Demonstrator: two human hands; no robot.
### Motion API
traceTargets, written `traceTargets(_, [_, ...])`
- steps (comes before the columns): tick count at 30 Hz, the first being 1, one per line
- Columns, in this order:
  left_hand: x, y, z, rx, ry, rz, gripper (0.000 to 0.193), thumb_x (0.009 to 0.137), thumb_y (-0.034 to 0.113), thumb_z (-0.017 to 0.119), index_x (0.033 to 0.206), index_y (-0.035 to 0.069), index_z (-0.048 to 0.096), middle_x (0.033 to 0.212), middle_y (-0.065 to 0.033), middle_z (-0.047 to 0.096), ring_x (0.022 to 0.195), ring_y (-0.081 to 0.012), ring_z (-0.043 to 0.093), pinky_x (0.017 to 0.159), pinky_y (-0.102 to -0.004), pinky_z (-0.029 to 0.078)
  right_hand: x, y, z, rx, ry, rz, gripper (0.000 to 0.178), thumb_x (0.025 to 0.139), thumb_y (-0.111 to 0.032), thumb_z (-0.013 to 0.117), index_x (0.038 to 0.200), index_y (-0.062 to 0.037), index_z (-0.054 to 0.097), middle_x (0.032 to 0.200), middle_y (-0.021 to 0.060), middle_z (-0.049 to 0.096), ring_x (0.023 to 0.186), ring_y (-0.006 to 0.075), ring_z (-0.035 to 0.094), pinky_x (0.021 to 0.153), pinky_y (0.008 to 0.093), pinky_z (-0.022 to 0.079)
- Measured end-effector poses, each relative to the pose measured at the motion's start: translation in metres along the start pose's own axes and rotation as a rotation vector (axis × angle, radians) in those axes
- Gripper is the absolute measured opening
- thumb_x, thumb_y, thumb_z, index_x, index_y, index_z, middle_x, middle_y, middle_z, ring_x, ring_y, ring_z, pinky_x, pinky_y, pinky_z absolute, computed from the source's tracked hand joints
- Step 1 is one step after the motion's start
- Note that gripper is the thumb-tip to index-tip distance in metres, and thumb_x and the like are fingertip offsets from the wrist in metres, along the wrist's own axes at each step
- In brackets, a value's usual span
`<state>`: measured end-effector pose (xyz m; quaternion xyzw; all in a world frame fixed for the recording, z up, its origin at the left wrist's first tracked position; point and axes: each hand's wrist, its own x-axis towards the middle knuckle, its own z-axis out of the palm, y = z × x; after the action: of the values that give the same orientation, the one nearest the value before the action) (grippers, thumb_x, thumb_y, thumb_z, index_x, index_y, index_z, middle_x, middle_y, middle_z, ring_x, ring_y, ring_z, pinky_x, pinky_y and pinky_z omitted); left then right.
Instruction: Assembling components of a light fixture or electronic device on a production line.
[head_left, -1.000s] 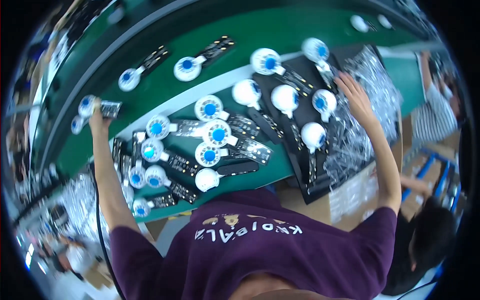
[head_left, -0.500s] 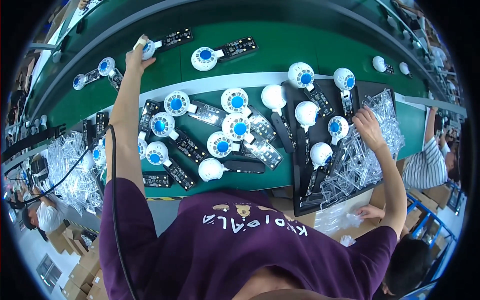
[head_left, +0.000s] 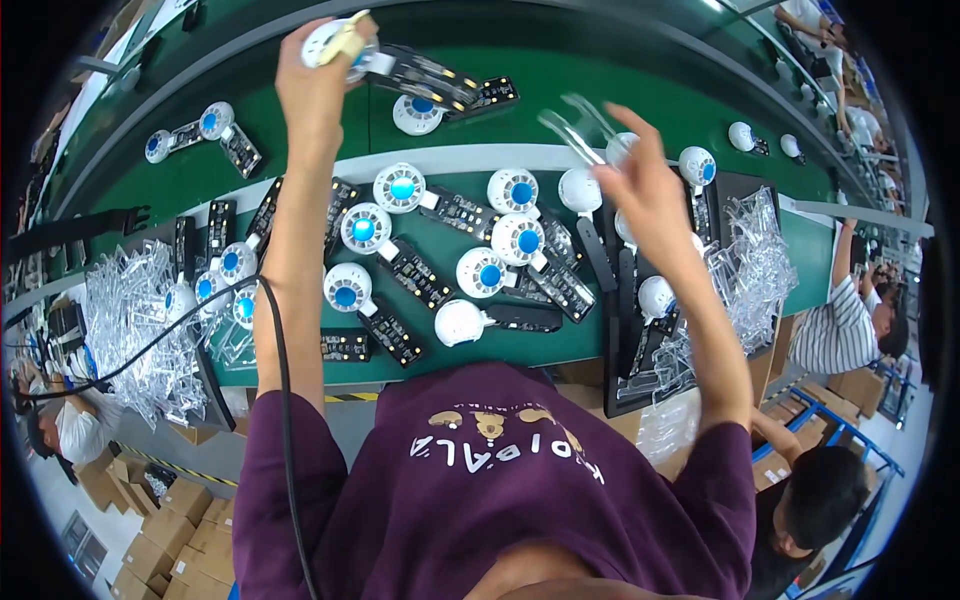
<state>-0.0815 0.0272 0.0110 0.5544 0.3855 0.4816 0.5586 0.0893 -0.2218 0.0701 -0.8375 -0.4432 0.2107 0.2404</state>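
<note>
My left hand (head_left: 312, 100), a pale finger cover on one finger, is closed round the white head of a handheld fan with a bare circuit board (head_left: 425, 78) for a handle. The fan is raised over the green conveyor belt (head_left: 330, 115). My right hand (head_left: 645, 195), blurred by motion, pinches a transparent U-shaped plastic piece (head_left: 572, 138) whose two prongs point up and left. Below both hands, several similar fans with blue centres, among them this fan (head_left: 366, 230), lie on the near side of the bench. Another fan (head_left: 418, 115) rests on the belt just beyond the held one.
A black tray (head_left: 622, 408) at right holds fans and a heap of transparent pieces (head_left: 745, 260). A second heap (head_left: 145, 330) fills a tray at left. A black cable (head_left: 285, 400) hangs across my left arm. A co-worker (head_left: 825, 500) is at lower right.
My left hand has lifted the fan off the belt and moved right. My right hand has left the heap in the tray and come up and left with a transparent piece.
</note>
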Motion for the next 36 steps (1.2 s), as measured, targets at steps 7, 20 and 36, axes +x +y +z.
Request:
traceTargets(7, [-0.044,0.02,0.007,-0.009,-0.237,-0.266,0.05,0.07,0.03,0.076,0.106,0.002,0.053,0.093,-0.0076,0.06,0.079,-0.014,0.061,0.063,-0.0269,0.052,0.026,-0.04,0.083,-0.008,0.232,-0.504,0.058,0.073,-0.021,0.072,0.125,-0.0118,0.048,0.085,0.0118,0.052,0.072,0.0258,0.053,0.069,0.0359,0.046])
traceTargets(20, [-0.062,0.016,0.009,-0.019,-0.048,-0.087,0.058,0.072,0.039,0.073,0.114,0.006,0.052,0.097,-0.0049,0.058,0.082,-0.0118,0.057,0.06,-0.0245,0.045,0.009,-0.052,0.126,0.068,0.393,-0.453,0.06,0.074,-0.013,0.069,0.128,-0.0085,0.044,0.112,0.0167,0.054,0.096,0.0319,0.056,0.078,0.0386,0.047])
traceTargets(36, [-0.083,-0.003,0.032,-0.587,-0.141,-0.091,0.051,0.078,0.029,0.07,0.113,0.001,0.048,0.107,-0.0095,0.054,0.091,-0.013,0.054,0.075,-0.0247,0.045,0.009,-0.022,0.124,0.115,0.538,-0.502,0.064,0.069,-0.004,0.069,0.128,-0.0086,0.044,0.109,0.016,0.052,0.093,0.0319,0.054,0.075,0.0388,0.048])
